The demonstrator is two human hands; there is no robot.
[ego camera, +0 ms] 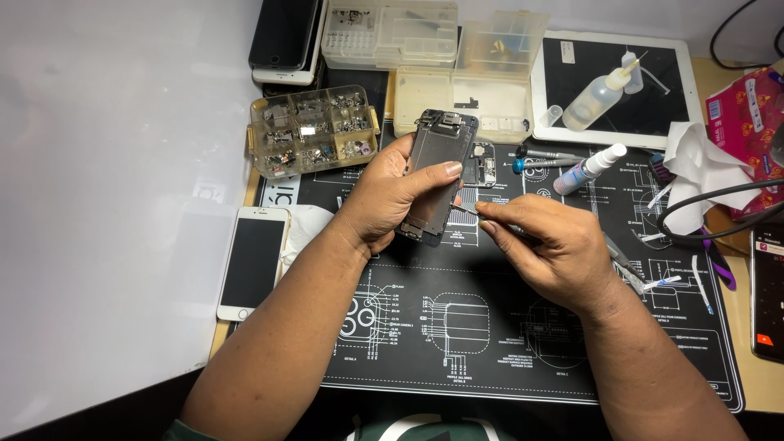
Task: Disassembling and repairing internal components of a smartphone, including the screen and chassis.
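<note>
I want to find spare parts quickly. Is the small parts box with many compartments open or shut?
Shut. The small parts box has its clear lid lying flat over the compartments, and a yellow clasp sits at each end.

A white phone (251, 261) lies flat at the left edge of the black mat, and its screen is dark. Two more phones (285, 39) sit stacked at the top, with dark screens too. A white tablet (614, 88) lies at the top right; its big screen is black, with a small white sticker (567, 51) near its top left corner. A red and pink packet (749, 122) with little patterns sits at the far right. Below it, a dark phone (768, 290) lies at the right edge, showing small red spots on its screen.
</note>
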